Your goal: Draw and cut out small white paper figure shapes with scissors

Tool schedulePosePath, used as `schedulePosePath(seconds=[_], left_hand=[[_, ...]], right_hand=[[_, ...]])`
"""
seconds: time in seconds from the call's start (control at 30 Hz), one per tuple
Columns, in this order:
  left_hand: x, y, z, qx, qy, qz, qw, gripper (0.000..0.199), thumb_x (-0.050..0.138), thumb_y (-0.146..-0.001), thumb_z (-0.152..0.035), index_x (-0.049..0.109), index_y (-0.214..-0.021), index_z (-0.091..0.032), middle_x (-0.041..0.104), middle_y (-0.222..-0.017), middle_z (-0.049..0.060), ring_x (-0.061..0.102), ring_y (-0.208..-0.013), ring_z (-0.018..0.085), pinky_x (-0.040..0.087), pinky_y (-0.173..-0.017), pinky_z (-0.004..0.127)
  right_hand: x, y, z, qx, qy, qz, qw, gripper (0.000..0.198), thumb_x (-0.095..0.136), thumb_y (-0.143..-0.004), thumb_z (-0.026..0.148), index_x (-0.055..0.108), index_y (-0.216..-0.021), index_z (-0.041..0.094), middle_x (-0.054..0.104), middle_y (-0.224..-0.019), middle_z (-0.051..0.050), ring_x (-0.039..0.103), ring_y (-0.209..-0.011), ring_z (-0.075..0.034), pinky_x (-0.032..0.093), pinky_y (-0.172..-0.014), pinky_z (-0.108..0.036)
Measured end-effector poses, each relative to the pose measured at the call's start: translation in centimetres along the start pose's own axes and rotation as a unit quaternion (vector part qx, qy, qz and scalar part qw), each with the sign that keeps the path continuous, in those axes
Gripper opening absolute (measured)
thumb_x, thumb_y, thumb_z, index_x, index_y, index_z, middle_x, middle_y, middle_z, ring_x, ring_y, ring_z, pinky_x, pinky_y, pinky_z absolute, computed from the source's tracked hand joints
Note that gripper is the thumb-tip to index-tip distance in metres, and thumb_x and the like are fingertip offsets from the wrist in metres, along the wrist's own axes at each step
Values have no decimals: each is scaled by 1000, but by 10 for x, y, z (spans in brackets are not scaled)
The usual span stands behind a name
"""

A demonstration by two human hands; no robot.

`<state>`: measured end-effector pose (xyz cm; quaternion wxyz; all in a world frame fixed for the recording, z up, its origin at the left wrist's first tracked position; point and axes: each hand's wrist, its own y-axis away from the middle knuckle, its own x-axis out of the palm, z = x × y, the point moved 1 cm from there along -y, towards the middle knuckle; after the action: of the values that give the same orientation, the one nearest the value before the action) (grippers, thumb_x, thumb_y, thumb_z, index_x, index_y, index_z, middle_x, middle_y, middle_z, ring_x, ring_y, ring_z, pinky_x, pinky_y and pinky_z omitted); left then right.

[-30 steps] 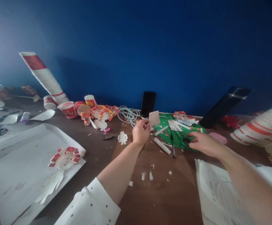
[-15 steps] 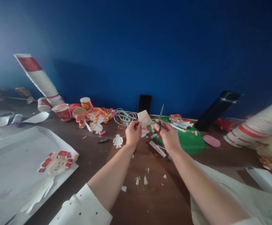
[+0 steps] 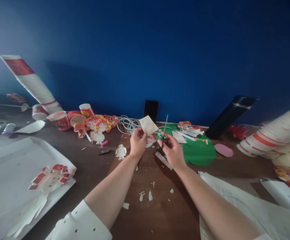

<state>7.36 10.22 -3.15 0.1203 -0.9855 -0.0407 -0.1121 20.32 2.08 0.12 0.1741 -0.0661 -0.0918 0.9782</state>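
My left hand (image 3: 138,143) pinches the lower left edge of a small white piece of paper (image 3: 148,125) with faint drawn lines. To its right, my right hand (image 3: 173,150) grips a pair of scissors (image 3: 165,128), blades pointing up and apart from the paper. A white paper figure cutout (image 3: 121,152) lies left of my left hand. Beneath my right hand a pale strip (image 3: 163,160) rests on the brown table. Small paper scraps (image 3: 150,195) are scattered between my forearms.
A green round sheet (image 3: 199,151) with pens lies at the right, near a black bottle (image 3: 231,116). Stacked paper cups (image 3: 35,83) lean at the left. A phone (image 3: 151,109) stands against the blue wall. White sheets (image 3: 7,180) cover the left side.
The view has shifted slightly, so most things sit further left. The scissors have turned more upright and sit a little apart from the paper. Both hands keep their hold.
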Motion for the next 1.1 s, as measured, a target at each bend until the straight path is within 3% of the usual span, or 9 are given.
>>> schedulePosePath(seconds=[0.13,0.37,0.7,1.1], left_hand=[[4,3,-13,-33,45,13,998,24,68,-72,-28,56,-90,-16,62,-73,0,53,-57,8,41,-53,20],[5,7,-27,-109,104,-13,988,24,70,-71,-32,56,-83,-17,52,-59,-6,38,-41,3,31,-41,18],[5,1,-25,-108,160,-5,981,29,74,-68,-36,61,-83,-15,48,-54,-7,33,-40,2,23,-40,17],[4,4,-24,-83,110,10,990,29,71,-73,-40,60,-85,-16,54,-61,-5,39,-44,4,31,-44,18]], right_hand=[[2,1,-1,-12,3,15,1000,50,70,-73,45,65,-115,18,68,-80,-4,60,-71,-18,46,-60,-28],[3,-2,-2,36,-11,38,999,52,73,-69,44,65,-113,18,67,-74,-2,58,-64,-16,44,-53,-27],[5,-2,3,108,-64,94,988,57,81,-60,53,66,-102,18,67,-73,-2,58,-64,-16,43,-55,-26],[5,-1,4,115,-77,88,986,54,80,-63,54,68,-103,19,65,-69,-1,54,-59,-14,40,-52,-26]])
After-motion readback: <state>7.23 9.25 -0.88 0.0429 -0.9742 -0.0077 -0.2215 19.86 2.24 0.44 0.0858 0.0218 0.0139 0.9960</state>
